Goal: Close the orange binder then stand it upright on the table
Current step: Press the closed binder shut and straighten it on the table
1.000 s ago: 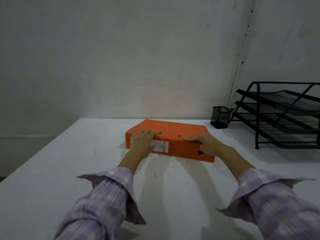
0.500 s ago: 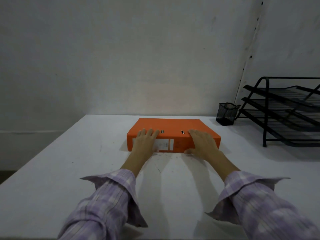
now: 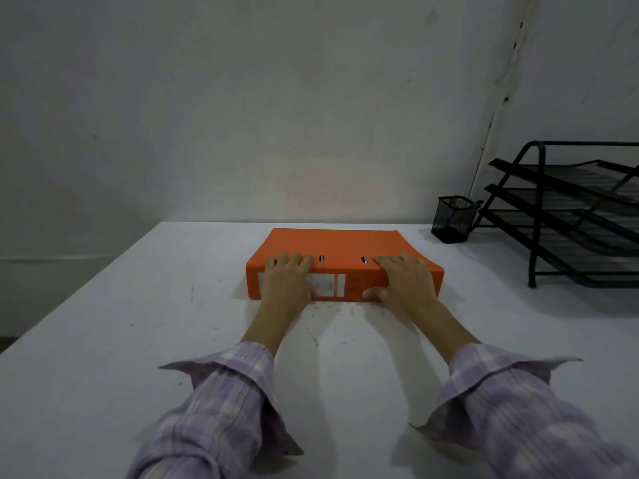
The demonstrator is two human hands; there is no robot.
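Left hand: our left hand (image 3: 287, 281) lies palm down over the left part of the binder's spine, fingers spread and draped over the top edge onto the cover. It presses flat and grips nothing that we can see.
Right hand: our right hand (image 3: 403, 281) lies the same way on the right part of the spine, fingers loosely spread onto the cover, thumb low against the spine near the table. It is open and flat, not curled round anything.
Sleeves: both forearms reach forward from lilac checked sleeves (image 3: 221, 402) with the cuffs turned back.
Binder: the orange binder (image 3: 340, 243) is closed and lies flat on the table, spine toward us, between the two hands.
Table: the white table (image 3: 103, 340) shows small dark specks and scuffs just in front of the binder.
Room: a plain pale wall (image 3: 242, 98) stands behind; at the right rear sit a black mesh pen cup (image 3: 453, 219) and, beside it, a black tiered wire tray (image 3: 570, 216).
Writing: a white label (image 3: 328, 283) on the spine carries print too small for us to read.
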